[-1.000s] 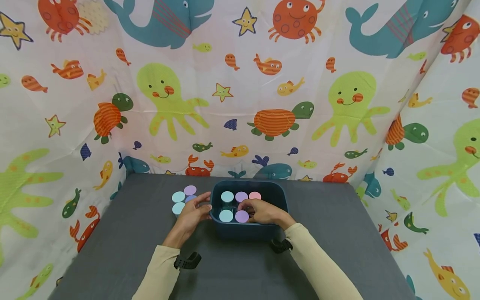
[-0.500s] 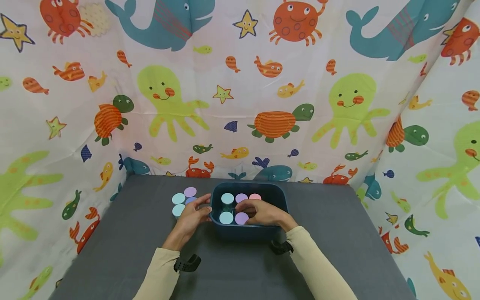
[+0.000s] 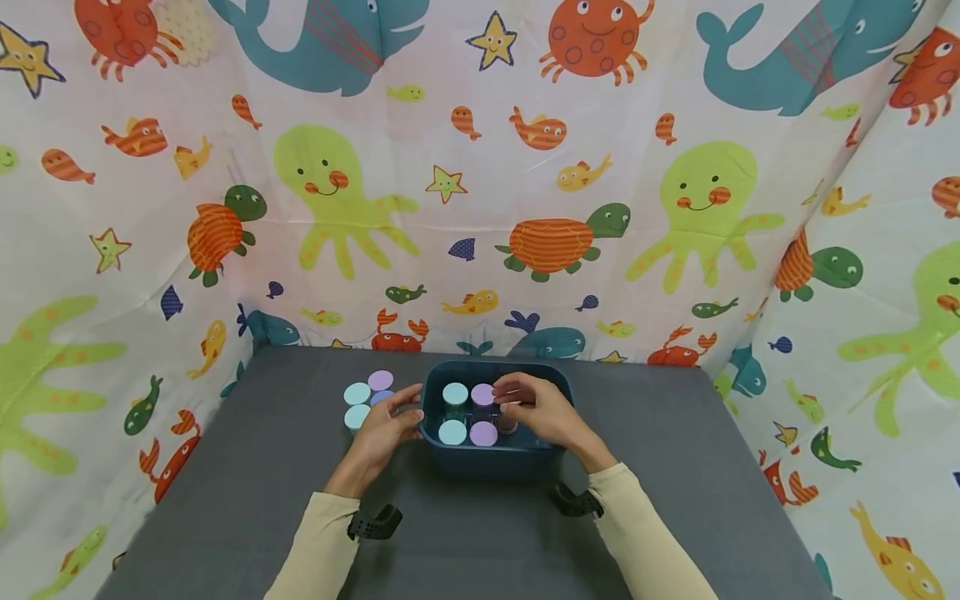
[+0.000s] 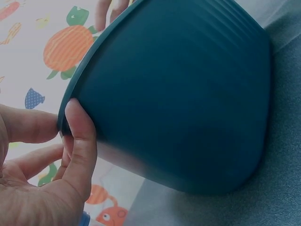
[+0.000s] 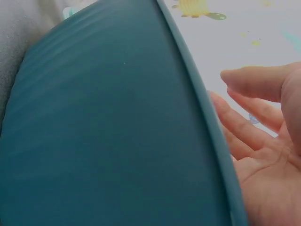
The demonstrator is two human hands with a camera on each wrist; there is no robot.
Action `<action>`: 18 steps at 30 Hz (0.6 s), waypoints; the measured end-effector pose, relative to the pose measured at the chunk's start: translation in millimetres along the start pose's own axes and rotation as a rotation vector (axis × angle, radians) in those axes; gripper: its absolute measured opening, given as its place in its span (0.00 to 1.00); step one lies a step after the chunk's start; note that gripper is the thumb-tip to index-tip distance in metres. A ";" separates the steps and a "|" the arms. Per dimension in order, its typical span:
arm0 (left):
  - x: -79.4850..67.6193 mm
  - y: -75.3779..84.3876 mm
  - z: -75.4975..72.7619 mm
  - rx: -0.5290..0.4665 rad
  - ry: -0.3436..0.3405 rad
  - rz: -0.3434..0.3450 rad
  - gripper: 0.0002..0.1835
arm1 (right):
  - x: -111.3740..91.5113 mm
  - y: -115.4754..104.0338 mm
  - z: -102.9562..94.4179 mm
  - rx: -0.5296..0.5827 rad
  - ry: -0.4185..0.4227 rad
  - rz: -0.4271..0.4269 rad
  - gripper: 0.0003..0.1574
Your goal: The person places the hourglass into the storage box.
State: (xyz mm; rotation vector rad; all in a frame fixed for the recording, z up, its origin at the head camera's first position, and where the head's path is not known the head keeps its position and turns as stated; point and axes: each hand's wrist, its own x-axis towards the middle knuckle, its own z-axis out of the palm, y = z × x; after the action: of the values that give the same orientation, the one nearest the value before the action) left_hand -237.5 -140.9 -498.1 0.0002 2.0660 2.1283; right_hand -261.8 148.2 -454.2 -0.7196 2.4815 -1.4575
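A dark blue plastic bin (image 3: 491, 462) stands on the table. My left hand (image 3: 387, 429) pinches its left rim between thumb and fingers, and in the left wrist view the thumb (image 4: 81, 127) presses the outer wall. Inside are small lidded jars: two light-blue-lidded ones, one of them a front jar (image 3: 452, 432), and two purple-lidded ones, one a front jar (image 3: 483, 433). Another jar (image 3: 507, 423) beside them is partly covered by my right hand (image 3: 543, 410). That hand hovers over the bin's right half, fingers loosely bent, holding nothing in the right wrist view.
Left of the bin is a cluster of several jars, among them a light-blue-lidded jar (image 3: 357, 393), a purple-lidded jar (image 3: 381, 381) and a blue-lidded jar (image 3: 382, 397) partly behind my left hand. A sea-animal curtain (image 3: 465, 217) surrounds the grey table (image 3: 637, 467).
My right hand has lifted and moved right, away from the front purple-lidded jar, uncovering part of a jar beside it. The left hand keeps its hold on the rim.
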 end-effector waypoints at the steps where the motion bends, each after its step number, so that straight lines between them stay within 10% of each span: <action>1: 0.2 0.4 -0.1 -0.001 -0.001 -0.003 0.27 | -1.8 -0.1 -1.2 -0.001 0.022 -0.002 0.19; 18: 0.4 -2.9 1.2 -0.013 0.029 0.001 0.27 | -33.2 6.5 -27.3 0.052 0.330 -0.039 0.16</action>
State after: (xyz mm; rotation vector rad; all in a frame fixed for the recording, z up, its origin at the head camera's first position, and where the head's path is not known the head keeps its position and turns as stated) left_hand -237.4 -139.6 -501.0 -0.0315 2.0691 2.1549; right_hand -245.5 188.1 -449.0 -0.5591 2.6643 -1.7749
